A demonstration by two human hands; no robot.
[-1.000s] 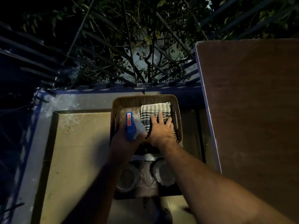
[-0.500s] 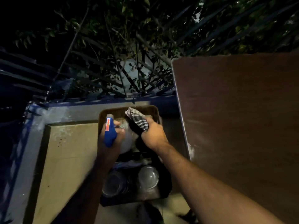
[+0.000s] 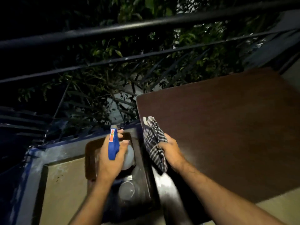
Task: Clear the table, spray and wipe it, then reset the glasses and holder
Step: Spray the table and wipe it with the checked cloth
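cloth point(image 3: 155, 143) lifted from basket point(image 3: 90, 153) toward table point(image 3: 227, 127), right hand point(image 3: 170, 153) grip bunching it, left hand point(image 3: 110, 161) grip clasping spray bottle point(image 3: 113, 144), label unreadable

The table point(image 3: 227, 127) top lies bare from 1 to 4 o'clock. A railing point(image 3: 146, 25) bars 12 o'clock; a tray point(image 3: 90, 159) and glass point(image 3: 126, 190) crowd 7 o'clock.

My left hand point(image 3: 108, 161) grips the blue spray bottle point(image 3: 113, 144) over the brown tray point(image 3: 90, 159), its nozzle toward twelve o'clock, while my right hand point(image 3: 170, 152) clutches the bunched checked cloth point(image 3: 154, 142) at the edge of the dark wooden surface point(image 3: 227, 127). A glass point(image 3: 127, 190) sits below the tray at six o'clock, and a railing point(image 3: 129, 28) crosses the foliage beyond.
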